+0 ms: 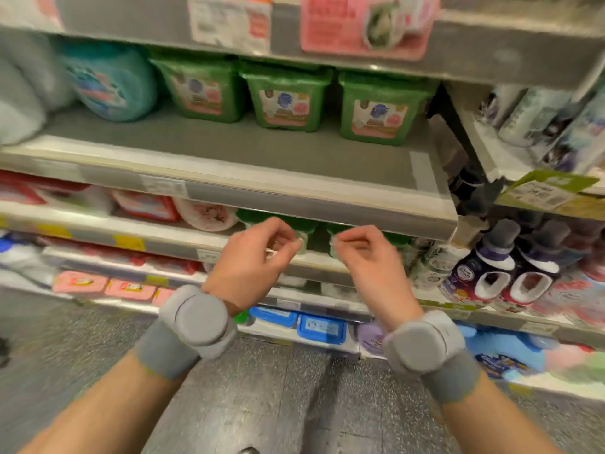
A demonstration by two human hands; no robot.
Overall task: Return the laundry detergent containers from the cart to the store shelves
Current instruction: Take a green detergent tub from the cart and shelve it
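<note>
My left hand [252, 260] and right hand [370, 257] hung loosely curled, holding nothing (frame blurred, so probably). Three green detergent tubs [288, 96] sat well back on the grey shelf [229, 145] above them.

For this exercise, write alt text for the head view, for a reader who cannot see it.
Two empty hands, left and right, fingers loosely curled, are raised before store shelves. Three green tubs stand at the back of the grey shelf above the hands, with bare space in front. Grey wristbands sit on both wrists.
</note>
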